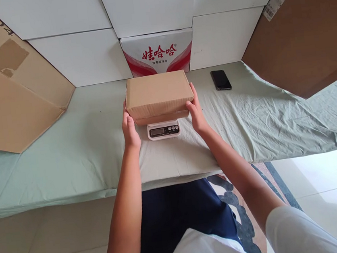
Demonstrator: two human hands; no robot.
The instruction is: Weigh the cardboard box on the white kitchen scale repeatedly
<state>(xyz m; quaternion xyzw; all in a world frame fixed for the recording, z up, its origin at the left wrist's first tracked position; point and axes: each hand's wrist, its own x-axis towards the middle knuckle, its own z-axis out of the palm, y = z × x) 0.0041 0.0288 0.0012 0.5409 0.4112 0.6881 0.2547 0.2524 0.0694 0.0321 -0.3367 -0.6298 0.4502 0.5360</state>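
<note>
A closed brown cardboard box (157, 90) is gripped between my two hands over a small white digital kitchen scale (163, 130). My left hand (130, 127) presses the box's left side, thumb at the near corner. On the opposite side my right hand (195, 110) holds the right end, its thumb on the front face. The scale's front panel shows a dark display and several round buttons; its platform is hidden under the box. Whether the box touches the platform I cannot tell.
A black smartphone (221, 80) lies to the right on the pale green cloth (104, 150). Behind stands a red-and-white printed carton (158, 54) against white panels (151, 6). Large cardboard sheets (15, 95) flank the left, and another brown carton (306, 29) the right.
</note>
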